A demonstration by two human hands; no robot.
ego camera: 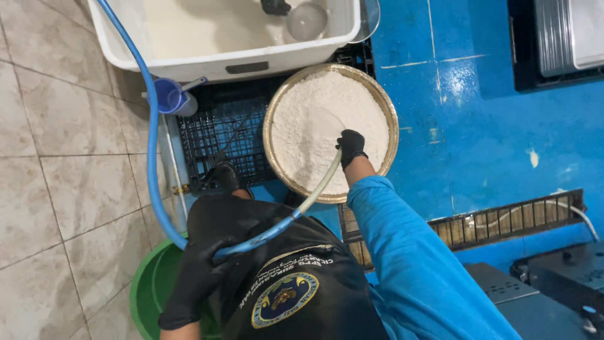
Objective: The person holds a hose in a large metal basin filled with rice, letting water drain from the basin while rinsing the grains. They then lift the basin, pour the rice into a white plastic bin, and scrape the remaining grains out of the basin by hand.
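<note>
Low at the left, a green bucket (pixel 146 291) sits on the tiled floor, mostly hidden behind the person's dark apron, so what it holds cannot be seen. Just above it the left hand (pixel 200 272), in a black glove, has its fingers wrapped around a blue hose (pixel 151 145) that climbs the left side and runs up past the corner of a white tub (pixel 226 62). The tub holds milky, cloudy liquid with a small metal bowl (pixel 306 20) resting in it near the right wall. Below the tub's left corner lies a blue cup (pixel 168 96), beside a black plastic crate (pixel 225 129). On the crate's right edge rests a wide round metal pan (pixel 331 131), filled with a white grainy mass. The right hand (pixel 351 146), also gloved in black, is closed around the pale end of the hose, held over the middle of the pan. Further right stretches a blue floor (pixel 484 119) with a drain grate (pixel 503 217).
</note>
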